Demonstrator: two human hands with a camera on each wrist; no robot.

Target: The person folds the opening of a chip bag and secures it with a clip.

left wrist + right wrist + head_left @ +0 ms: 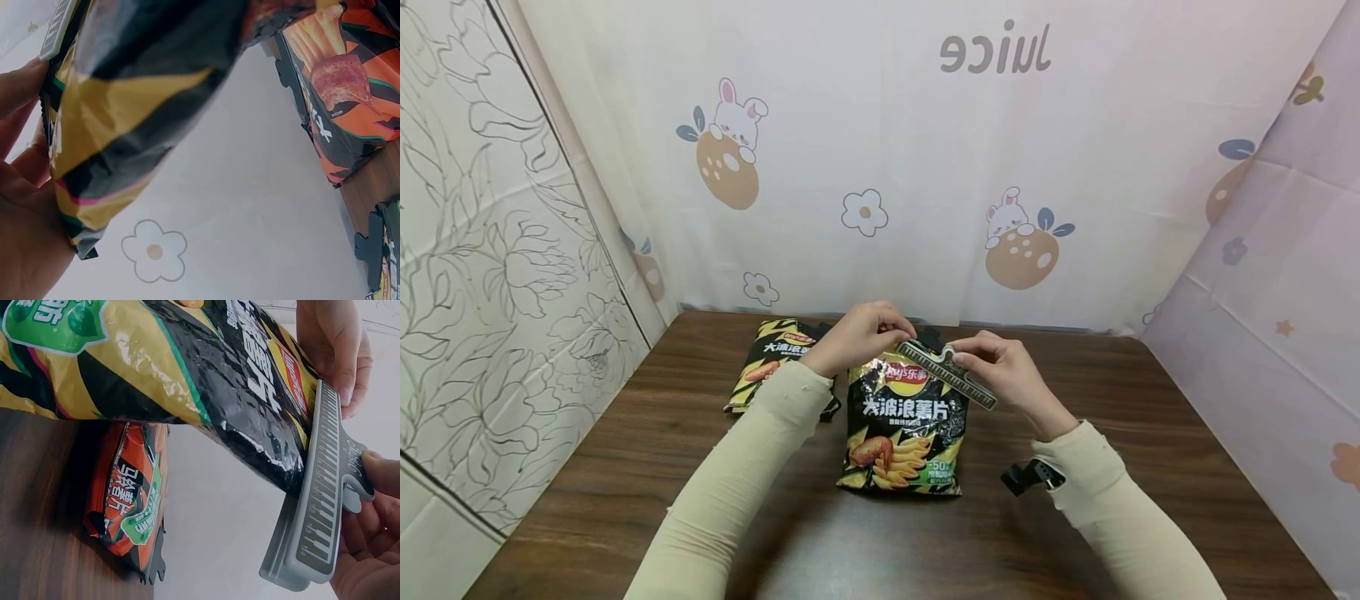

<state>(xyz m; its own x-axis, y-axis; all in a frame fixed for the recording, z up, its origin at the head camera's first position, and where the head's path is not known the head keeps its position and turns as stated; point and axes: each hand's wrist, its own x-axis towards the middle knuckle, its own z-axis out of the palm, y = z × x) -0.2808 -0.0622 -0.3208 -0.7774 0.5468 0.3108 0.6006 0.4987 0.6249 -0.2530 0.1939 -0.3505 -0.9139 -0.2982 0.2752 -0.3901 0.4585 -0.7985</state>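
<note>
A black and yellow bag of potato chips point(904, 417) stands upright in the middle of the table, its front facing me. Across its top lies a long grey clip with a piano-key print point(320, 487), slanting down to the right in the head view. My left hand point(861, 337) pinches the bag's top left corner beside the clip's end. With thumb and fingers, my right hand point(1011, 367) pinches the clip's handle. One end of the clip sticks out past the bag's edge, and a narrow gap shows between its bars there.
Behind my left forearm lies a second black and yellow chip bag point(778, 346). An orange and black chip bag point(350, 81) with a dark clip stands behind the middle bag. Printed curtains rise behind the wooden table point(647, 467). A black device point(1033, 475) hangs at my right wrist.
</note>
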